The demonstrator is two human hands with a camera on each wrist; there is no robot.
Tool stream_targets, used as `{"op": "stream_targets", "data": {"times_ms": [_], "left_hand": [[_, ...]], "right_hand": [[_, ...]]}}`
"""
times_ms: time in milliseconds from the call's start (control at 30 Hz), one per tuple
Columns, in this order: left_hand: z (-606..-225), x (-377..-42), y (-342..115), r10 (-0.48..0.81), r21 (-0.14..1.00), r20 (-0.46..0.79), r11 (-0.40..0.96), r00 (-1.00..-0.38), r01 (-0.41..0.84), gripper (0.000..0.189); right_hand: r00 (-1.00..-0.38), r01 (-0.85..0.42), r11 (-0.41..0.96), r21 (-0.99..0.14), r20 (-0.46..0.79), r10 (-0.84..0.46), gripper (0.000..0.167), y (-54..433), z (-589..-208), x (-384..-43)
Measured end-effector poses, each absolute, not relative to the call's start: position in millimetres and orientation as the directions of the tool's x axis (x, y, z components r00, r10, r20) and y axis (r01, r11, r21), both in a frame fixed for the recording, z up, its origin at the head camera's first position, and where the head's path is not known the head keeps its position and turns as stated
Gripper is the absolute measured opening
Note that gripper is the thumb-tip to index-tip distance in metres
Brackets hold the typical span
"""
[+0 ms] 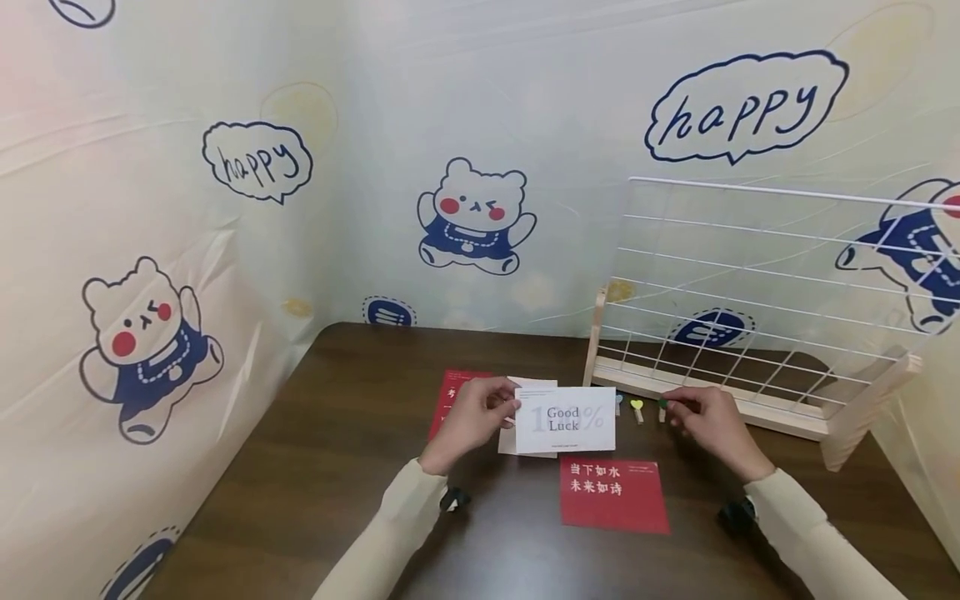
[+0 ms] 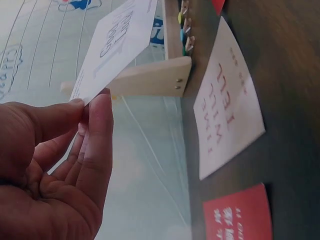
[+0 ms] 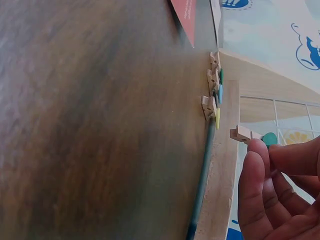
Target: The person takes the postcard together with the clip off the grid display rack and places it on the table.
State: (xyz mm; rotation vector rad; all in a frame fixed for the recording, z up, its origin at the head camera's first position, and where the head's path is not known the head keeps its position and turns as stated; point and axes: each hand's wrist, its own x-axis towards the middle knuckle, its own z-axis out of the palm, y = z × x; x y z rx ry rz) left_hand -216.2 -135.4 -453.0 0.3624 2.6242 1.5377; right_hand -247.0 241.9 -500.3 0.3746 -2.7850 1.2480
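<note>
Between thumb and fingers my left hand (image 1: 474,419) pinches the left edge of a white "Good Luck" card (image 1: 566,435), held above the table. My right hand (image 1: 711,423) pinches a small wooden clothespin (image 3: 243,134) with a green decoration, close to the grid rack's wooden base. Several more clothespins lie in a row by that base, among them one with a yellow heart (image 1: 637,405) and one with a blue top (image 3: 213,80). A pale card with red print (image 2: 230,105) lies on the table, partly behind the white card in the head view.
A white wire grid rack (image 1: 712,283) on wooden feet stands at the back right. One red card (image 1: 615,505) lies nearer the front; another red card (image 1: 442,400) is partly covered by the left hand. Printed cloth (image 1: 375,125) hangs around the dark wooden table (image 1: 300,500).
</note>
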Motion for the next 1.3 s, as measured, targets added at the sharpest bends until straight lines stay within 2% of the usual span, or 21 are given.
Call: {"op": "stream_targets", "data": {"times_ms": [300, 500, 900, 1300], "left_hand": [[-464, -210, -158, 0.239, 0.886, -0.021, 0.454, -0.971, 0.092, 0.021], [-473, -203, -175, 0.233, 0.874, -0.086, 0.484, -0.969, 0.039, 0.028], [-489, -193, -200, 0.219, 0.870, -0.149, 0.493, -0.964, -0.023, 0.030], [-495, -181, -217, 0.214, 0.869, -0.200, 0.489, -0.956, -0.073, 0.031]], "right_hand": [[-0.974, -0.223, 0.622, -0.751, 0.139, -0.181, 0.017, 238, -506, -250], [-0.982, -0.184, 0.609, -0.772, 0.120, -0.144, 0.012, 235, -511, -250], [-0.978, -0.205, 0.594, -0.778, 0.135, -0.161, 0.012, 236, -516, -256], [-0.984, -0.164, 0.627, -0.761, 0.081, -0.158, 0.015, 235, -515, -262]]}}
